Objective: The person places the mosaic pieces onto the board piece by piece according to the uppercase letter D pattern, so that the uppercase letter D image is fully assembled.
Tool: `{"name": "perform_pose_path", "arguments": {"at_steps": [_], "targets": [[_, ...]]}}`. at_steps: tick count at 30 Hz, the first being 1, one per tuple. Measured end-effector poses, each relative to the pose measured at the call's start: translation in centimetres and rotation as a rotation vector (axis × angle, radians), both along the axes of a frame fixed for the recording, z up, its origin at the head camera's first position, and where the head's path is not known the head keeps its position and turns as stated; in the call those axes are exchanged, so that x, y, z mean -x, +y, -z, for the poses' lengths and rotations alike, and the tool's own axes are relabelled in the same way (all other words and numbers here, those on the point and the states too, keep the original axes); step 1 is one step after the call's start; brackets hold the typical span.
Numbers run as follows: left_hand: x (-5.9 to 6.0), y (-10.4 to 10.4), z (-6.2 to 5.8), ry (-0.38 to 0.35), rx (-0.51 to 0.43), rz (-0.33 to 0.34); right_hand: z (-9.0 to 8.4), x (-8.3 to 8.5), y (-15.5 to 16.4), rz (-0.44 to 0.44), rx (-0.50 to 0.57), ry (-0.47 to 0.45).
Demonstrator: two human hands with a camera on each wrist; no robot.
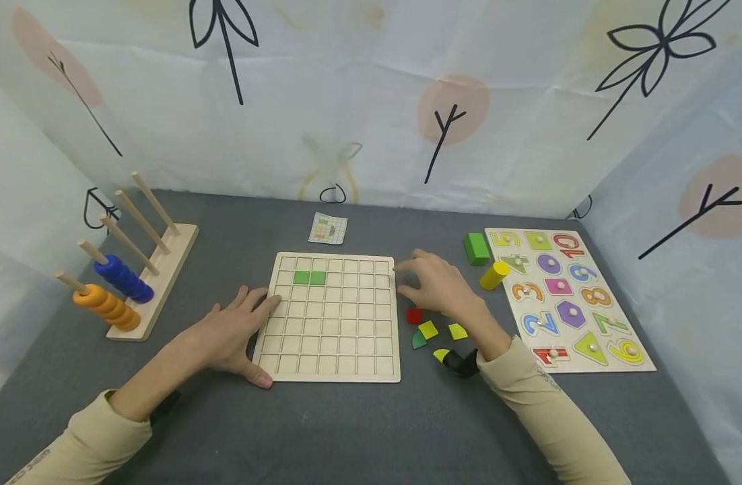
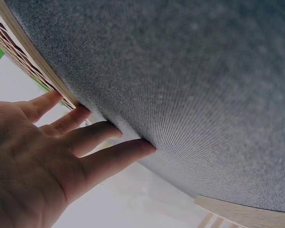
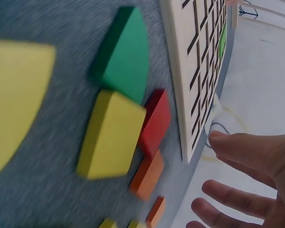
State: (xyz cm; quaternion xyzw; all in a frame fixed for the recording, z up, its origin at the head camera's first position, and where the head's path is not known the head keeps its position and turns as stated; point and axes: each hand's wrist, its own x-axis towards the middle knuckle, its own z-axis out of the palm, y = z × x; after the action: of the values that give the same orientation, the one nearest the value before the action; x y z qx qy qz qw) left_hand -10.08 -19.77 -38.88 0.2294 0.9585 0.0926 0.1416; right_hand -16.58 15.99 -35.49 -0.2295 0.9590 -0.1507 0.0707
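A pale wooden grid board (image 1: 328, 345), its face ruled into square cells, lies flat on the worktop (image 1: 347, 431), two flat green squares (image 1: 309, 277) filling neighbouring cells. The left hand (image 1: 225, 333), fingers spread wide, rests against its left edge. The right hand (image 1: 437, 279), loosely bent and holding nothing, is at the upper right edge. Near that side lie a red block (image 3: 154, 121), a yellow block (image 3: 111, 137) and a curved-sided green piece (image 3: 126, 57), all smooth. The worktop is grey with a fine, fabric-like grain; behind hangs creased white cloth (image 1: 347, 87) printed with dark line-drawn sprigs.
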Motion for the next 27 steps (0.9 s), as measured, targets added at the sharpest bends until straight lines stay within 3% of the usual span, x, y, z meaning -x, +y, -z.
{"name": "perform_pose_path", "arguments": {"at_steps": [13, 27], "targets": [[-0.1, -0.1, -0.2, -0.004, -0.02, 0.007, 0.6, 0.0, 3.7, 0.074, -0.055, -0.04], [-0.2, 0.1, -0.3, -0.008, -0.006, 0.012, 1.7, 0.0, 5.9, 0.063, -0.027, -0.02]]}}
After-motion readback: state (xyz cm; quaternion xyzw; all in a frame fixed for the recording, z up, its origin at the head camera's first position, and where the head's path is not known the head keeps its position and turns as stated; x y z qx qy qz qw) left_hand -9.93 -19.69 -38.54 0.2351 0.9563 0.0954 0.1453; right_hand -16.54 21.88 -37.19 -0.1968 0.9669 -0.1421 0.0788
